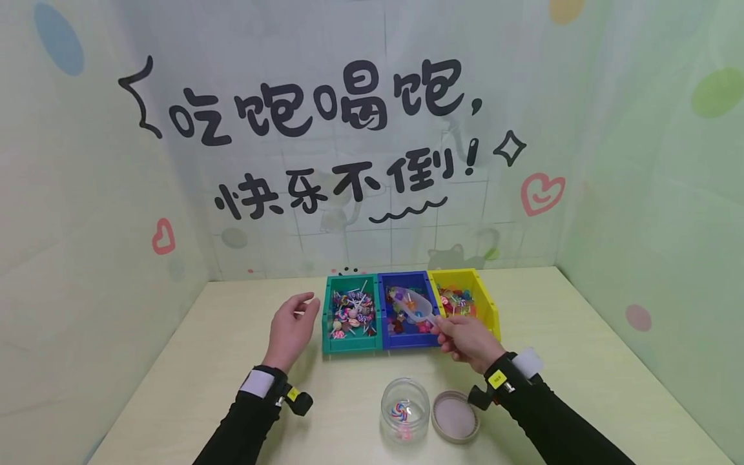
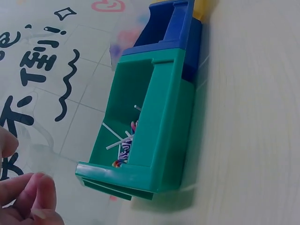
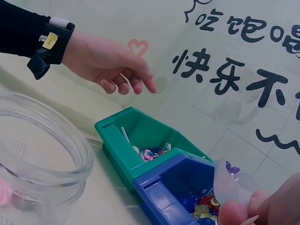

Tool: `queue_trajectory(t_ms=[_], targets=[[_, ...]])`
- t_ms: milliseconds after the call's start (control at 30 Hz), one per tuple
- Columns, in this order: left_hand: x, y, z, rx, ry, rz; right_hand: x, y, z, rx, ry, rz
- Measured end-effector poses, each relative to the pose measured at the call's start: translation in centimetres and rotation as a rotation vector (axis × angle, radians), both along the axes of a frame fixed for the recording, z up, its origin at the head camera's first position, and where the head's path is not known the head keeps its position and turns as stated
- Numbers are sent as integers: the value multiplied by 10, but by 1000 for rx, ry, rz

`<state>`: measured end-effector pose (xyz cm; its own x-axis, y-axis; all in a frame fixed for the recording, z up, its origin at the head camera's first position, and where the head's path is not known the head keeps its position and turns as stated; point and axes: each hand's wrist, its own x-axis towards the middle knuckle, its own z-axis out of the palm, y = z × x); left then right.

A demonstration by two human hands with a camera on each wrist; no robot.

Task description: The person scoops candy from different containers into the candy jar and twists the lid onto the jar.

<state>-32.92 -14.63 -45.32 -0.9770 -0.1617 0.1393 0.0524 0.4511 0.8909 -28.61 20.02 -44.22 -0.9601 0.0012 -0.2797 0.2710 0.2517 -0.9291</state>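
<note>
Pale walls (image 1: 349, 39) with bold black lettering (image 1: 365, 97) enclose the light table (image 1: 209, 361) I watch from afar. I see the right hand (image 1: 472, 341) pinching the clear scoop (image 1: 423, 310) by its near end, the far end over the blue bin (image 1: 409, 341). On my feed I can't be sure whether the coloured pieces (image 1: 410, 303) there sit in the scoop or only show through it. If they are in it, I reckon a tilt or a slip of that fingertip hold could scatter them into the green bin (image 1: 352, 344) or the yellow bin (image 1: 490, 310). A low sweep of the right sleeve (image 1: 540, 416) could also knock the uncovered jar (image 1: 420, 420) or the lid (image 1: 455, 417) just beside it. The scoop lies at the right hand's fingertips, well apart from the left hand (image 1: 292, 330), which hovers beside the green bin, fingers loosely bent, holding nothing.
</note>
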Motion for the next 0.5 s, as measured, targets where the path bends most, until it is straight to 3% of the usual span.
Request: queue_trajectory(t_ms=[500], targets=[[27,11,14,57,62,-211,13,18,11,44,29,24]])
